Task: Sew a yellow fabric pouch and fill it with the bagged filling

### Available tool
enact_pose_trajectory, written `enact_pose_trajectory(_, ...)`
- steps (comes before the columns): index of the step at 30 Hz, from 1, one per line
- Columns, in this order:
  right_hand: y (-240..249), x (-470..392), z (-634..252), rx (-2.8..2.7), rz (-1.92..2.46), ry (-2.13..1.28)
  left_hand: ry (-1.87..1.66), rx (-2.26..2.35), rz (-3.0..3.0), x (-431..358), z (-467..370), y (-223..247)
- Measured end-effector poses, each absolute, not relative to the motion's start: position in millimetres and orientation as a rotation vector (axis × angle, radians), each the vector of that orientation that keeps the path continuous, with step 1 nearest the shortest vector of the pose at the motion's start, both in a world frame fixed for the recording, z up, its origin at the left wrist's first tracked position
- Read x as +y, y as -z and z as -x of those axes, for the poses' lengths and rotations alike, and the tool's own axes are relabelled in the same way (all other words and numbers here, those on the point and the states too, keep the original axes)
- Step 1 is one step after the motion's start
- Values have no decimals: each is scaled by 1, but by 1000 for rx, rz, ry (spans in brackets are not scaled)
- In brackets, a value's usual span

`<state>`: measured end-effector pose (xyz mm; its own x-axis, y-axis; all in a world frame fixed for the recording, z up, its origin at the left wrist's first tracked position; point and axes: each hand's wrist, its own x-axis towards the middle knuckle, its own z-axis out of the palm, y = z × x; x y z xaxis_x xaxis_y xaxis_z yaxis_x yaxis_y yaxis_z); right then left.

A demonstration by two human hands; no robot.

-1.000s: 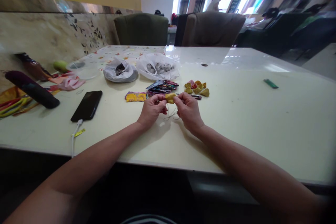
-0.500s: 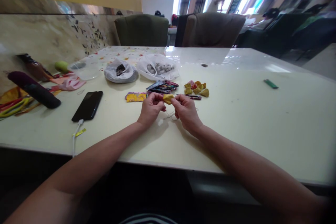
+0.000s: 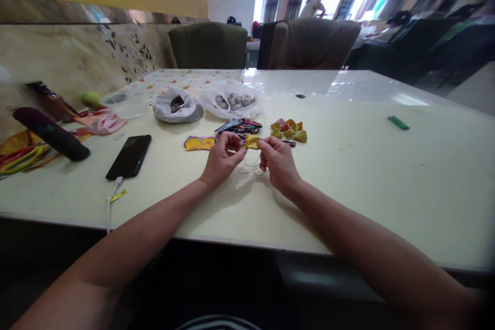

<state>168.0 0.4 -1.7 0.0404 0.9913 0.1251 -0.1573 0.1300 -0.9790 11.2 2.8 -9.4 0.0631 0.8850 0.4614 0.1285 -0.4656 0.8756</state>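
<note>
"What's in the grip?"
"A small, soft, creased yellow cloth (image 3: pixel 253 142), over the middle of the bench (image 3: pixel 367 191). The left hand (image 3: pixel 223 159) pinches its left end, the right hand (image 3: pixel 280 163) its right; thin thread (image 3: pixel 255 166) loops below."
"Anything in the way?"
"The right hand partly hides a slim dark tool (image 3: pixel 290 143). Farther right sit plump, pointed yellow pieces (image 3: pixel 300 136)."
"Containers?"
"Far left, a crumpled white bag (image 3: pixel 194 112) holds dark bits; the wider bag (image 3: pixel 209 100) beside it, greyish-white tufts (image 3: pixel 235 101)."
</note>
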Motion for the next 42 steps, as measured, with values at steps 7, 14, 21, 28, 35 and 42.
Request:
enact_pose_trajectory(7,8,5,-170,-1279,1062,-955,-1486,1138,-1819,2,-11,9)
enact_pose_trajectory(14,11,7,-171,-1312,1070,-906,-1467,1093,-1686,2,-12,10)
enact_pose_trajectory(21,10,8,-172,-1429,1002,-812,-1370,982,-1407,2,-11,5)
enact_pose_trajectory(28,1,5,-176,-1693,922,-529,-1451,971,-1257,7,-7,3)
enact_pose_trajectory(35,4,8,-178,-1699,937,-594,-1476,997,-1424,8,-6,5)
enact_pose_trajectory(42,3,6,-180,-1899,965,-331,-1440,1153,-1637,5,-5,2)
